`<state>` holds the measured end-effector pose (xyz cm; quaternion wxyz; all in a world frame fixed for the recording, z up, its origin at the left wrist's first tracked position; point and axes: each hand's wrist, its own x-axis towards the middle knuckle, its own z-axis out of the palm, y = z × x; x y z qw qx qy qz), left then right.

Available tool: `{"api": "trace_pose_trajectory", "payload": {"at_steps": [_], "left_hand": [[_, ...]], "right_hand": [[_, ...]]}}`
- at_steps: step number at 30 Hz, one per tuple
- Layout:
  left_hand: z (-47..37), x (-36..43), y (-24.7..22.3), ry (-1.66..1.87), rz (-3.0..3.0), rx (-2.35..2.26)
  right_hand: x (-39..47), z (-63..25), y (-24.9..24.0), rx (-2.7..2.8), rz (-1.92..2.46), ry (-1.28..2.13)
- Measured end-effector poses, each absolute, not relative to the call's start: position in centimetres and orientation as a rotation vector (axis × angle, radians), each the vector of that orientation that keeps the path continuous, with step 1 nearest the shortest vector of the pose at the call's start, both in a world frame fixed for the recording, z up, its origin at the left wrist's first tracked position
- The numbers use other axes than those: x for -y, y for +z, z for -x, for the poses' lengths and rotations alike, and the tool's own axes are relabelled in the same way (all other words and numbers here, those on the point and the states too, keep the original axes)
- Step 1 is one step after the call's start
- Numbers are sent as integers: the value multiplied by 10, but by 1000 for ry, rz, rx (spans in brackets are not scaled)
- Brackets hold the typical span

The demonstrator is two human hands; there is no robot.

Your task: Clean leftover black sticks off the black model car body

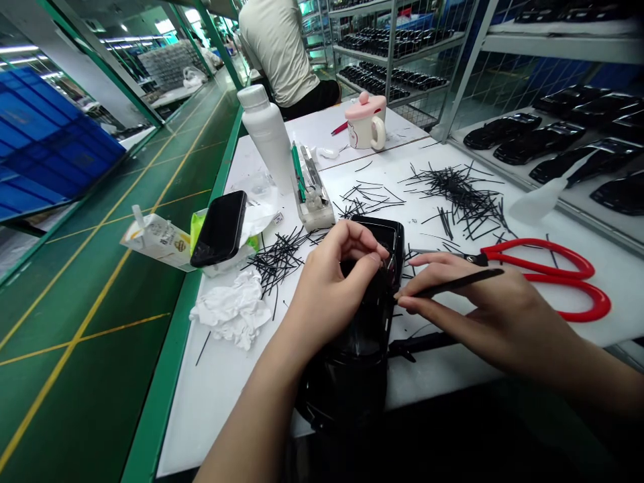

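Observation:
A glossy black model car body (359,329) lies on the white table in front of me, its near end in shadow. Over its far half rests my left hand (342,268), thumb and fingertips pinched together; what they hold, if anything, is hidden. My right hand (467,302) grips a slim black tweezer-like tool (460,282) like a pen, fingertips at the car's right side. The tool's working tip is too small to make out. Thin black strips (455,191) lie piled beyond the hands, and another heap of strips (282,258) sits left of the car.
Red-handled scissors (598,302) lie beside my right hand. Leftward are crumpled tissue (231,308), a phone (220,228), a drink carton (158,238), a tool holder (316,211) and a white bottle (269,137). A lidded mug (366,124), racked black cars (538,141) and a seated person (282,54) are farther off.

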<state>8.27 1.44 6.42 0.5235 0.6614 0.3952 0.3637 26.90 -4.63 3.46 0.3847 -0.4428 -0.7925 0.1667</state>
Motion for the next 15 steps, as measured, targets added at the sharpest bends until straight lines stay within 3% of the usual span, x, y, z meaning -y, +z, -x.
{"api": "trace_pose_trajectory", "payload": {"at_steps": [15], "left_hand": [[-81,-15,62,867,-1588,-907]], "right_hand": [[57,-267,22,1699,1201,592]]}}
